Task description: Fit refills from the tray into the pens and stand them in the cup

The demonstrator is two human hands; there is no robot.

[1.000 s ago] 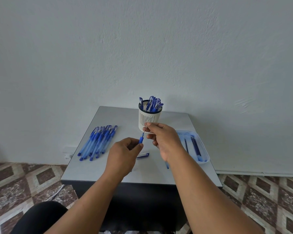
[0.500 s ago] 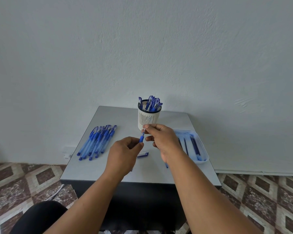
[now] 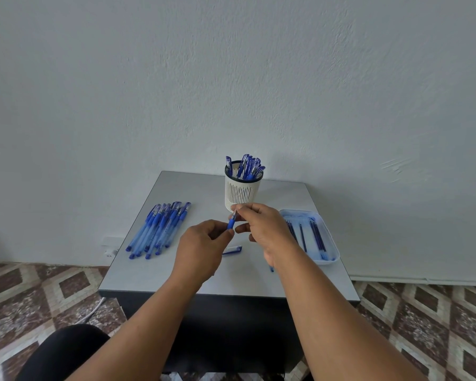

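A pen [image 3: 232, 223] is held above the table [image 3: 154, 273], in front of the cup [image 3: 241, 192]: its blue grip is pinched by the left hand [image 3: 204, 250], its tip end by the curled fingers of the right hand [image 3: 261, 229]. Probably the tip is being screwed on; the barrel should be kept steady and the tip turned straight. The cap [image 3: 232, 249] lies just below; refills remain in the tray [image 3: 329, 237].
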